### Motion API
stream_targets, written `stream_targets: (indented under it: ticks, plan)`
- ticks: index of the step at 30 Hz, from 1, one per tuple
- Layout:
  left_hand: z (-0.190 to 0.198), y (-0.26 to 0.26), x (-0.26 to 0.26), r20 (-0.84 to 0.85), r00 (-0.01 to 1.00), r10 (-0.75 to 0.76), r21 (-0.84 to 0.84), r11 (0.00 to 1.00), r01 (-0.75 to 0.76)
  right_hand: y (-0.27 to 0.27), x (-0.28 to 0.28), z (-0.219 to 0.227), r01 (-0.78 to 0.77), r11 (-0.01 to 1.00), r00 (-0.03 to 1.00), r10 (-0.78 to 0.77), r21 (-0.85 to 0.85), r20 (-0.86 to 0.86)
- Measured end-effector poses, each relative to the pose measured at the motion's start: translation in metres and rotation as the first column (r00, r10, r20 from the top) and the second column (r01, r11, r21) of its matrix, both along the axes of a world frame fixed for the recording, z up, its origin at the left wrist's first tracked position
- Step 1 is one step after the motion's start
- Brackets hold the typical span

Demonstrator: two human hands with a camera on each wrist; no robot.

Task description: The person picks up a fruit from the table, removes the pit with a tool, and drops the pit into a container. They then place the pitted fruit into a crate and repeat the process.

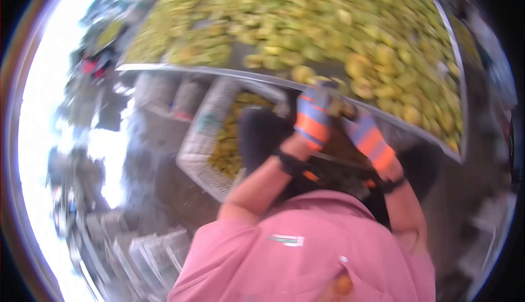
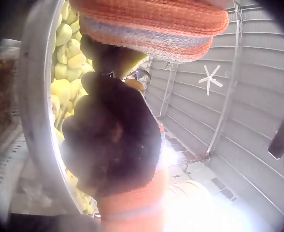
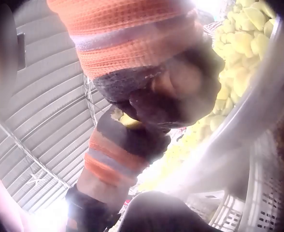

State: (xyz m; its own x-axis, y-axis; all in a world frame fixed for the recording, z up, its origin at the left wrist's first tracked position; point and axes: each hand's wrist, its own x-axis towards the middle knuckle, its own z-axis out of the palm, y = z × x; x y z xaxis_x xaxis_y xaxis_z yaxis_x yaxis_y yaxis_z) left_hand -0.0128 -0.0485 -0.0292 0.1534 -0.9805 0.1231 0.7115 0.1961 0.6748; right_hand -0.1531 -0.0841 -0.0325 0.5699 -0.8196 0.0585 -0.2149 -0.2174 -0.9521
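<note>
Both hands wear knitted orange and grey gloves with dark palms. My left hand (image 1: 313, 117) is at the near rim of a metal-edged table (image 1: 219, 72), holding a yellow-green piece of fruit (image 3: 129, 121), which shows against its dark palm in the right wrist view. Close beside it, my right hand (image 1: 372, 141) has its dark fingers (image 3: 173, 104) bent inward toward the left hand. Cannot tell what the right hand holds. Many yellow-green fruit pieces (image 1: 306, 12) cover the tabletop beyond both hands.
A white perforated basket (image 1: 192, 148) with yellow fruit stands on the floor left of the person's dark-clothed legs. Pale bags (image 1: 156, 94) lie below the table at left. Several light crates or boxes (image 1: 156, 253) are at the lower left.
</note>
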Motion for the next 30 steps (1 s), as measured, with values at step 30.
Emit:
stream_targets:
  ticks: [30]
  plan:
    - [0.032,0.007,-0.013,0.959,0.284,0.015,0.147,0.83,-0.539,0.01,-0.003,-0.019,-0.193,0.967,0.974,0.169,0.168,0.148]
